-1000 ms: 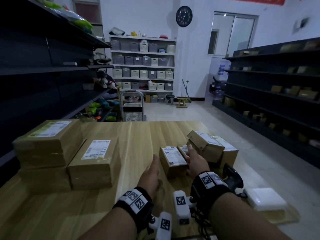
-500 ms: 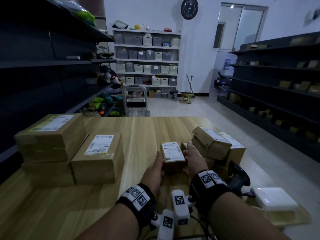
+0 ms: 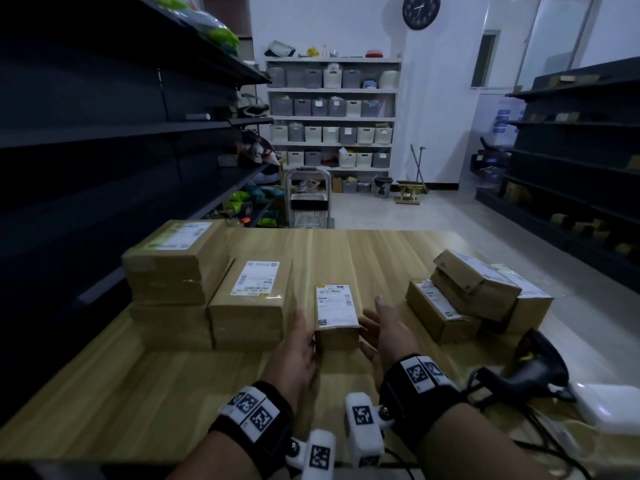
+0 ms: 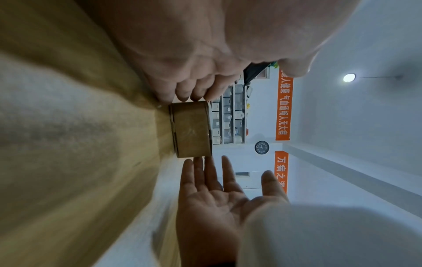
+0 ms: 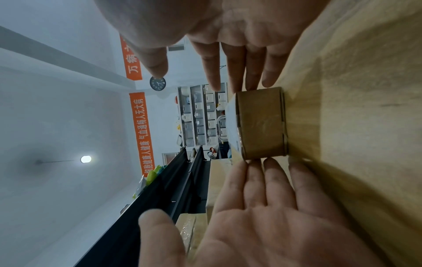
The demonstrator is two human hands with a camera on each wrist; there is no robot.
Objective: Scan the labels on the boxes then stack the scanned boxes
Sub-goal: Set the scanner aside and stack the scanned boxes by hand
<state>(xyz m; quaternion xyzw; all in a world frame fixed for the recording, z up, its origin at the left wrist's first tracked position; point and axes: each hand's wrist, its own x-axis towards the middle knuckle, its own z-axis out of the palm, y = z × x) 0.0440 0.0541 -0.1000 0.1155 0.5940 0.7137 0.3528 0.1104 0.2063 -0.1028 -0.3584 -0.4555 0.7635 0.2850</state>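
A small cardboard box (image 3: 336, 315) with a white label on top lies on the wooden table (image 3: 346, 251), in front of me at the centre. My left hand (image 3: 298, 344) lies flat along its left side and my right hand (image 3: 388, 332) along its right side. Both hands have straight fingers. In the wrist views the fingertips of each hand reach the near corners of the small box (image 4: 191, 130) (image 5: 261, 124), and neither hand curls round it. A black handheld scanner (image 3: 535, 368) lies on the table to my right, out of both hands.
A stack of large boxes (image 3: 173, 265) stands at the left, with a labelled box (image 3: 251, 303) beside it. A loose pile of boxes (image 3: 474, 289) sits at the right. A white flat case (image 3: 609, 407) lies near the scanner. Dark shelving flanks the table.
The small box has slid left, away from the right pile to the table's centre, between both hands. The right hand's fingers have spread and loosened.
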